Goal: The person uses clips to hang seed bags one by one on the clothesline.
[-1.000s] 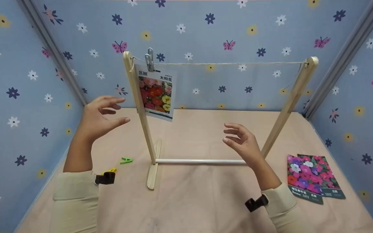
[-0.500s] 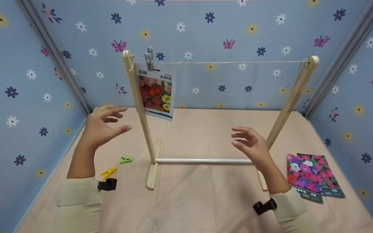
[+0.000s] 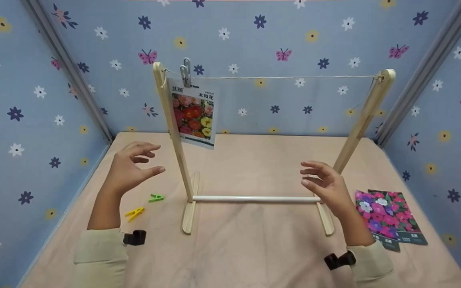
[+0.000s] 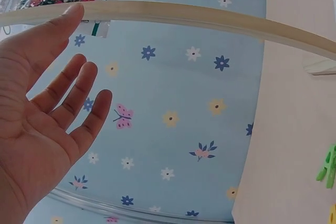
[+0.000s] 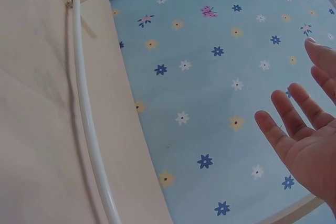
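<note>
My left hand hovers left of the rack's left wooden post, fingers loosely bent, holding nothing. Below it on the table lie a green clothespin and a yellow clothespin. My right hand is raised in front of the right post, with nothing between thumb and fingers. A string runs between the post tops. From its left end hangs a seed packet with red and yellow flowers, held by a grey clothespin. Two more flower packets overlap on the table at right.
A white rod joins the feet of the rack low over the table. The left foot and right foot stick out toward me. Patterned blue panels enclose the table at the back and sides.
Both hands have come down and closer to me, the right one also moving rightward. The yellow clothespin, partly covered before, now shows fully. The hanging packet stays in place.
</note>
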`<state>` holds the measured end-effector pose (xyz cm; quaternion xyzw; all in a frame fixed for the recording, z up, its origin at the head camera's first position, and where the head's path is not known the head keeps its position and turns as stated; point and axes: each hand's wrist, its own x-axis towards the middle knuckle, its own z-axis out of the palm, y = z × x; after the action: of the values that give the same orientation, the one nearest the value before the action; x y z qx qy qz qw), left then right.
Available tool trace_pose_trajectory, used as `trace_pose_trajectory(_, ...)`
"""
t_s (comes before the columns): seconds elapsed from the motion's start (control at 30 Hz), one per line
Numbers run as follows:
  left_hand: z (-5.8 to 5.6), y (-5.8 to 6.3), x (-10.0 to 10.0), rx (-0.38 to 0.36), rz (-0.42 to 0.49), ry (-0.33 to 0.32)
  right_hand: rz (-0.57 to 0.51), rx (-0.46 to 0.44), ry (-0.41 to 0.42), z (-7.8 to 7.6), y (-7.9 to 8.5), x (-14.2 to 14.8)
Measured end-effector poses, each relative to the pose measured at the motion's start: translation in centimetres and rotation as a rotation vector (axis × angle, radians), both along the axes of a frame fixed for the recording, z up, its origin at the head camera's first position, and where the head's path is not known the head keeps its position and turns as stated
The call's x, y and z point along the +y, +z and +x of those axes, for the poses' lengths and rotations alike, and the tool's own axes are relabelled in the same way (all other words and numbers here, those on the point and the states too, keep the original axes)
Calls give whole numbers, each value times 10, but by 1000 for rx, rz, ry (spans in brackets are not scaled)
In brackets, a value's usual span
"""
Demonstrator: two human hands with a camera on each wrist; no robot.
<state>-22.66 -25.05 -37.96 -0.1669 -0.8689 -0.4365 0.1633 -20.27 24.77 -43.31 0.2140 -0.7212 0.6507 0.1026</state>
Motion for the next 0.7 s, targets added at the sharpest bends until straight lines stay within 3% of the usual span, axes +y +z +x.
trace_pose_trajectory(0.7, 12, -36, -28, -126, -3, 63, -26, 83, -18, 16, 5, 52)
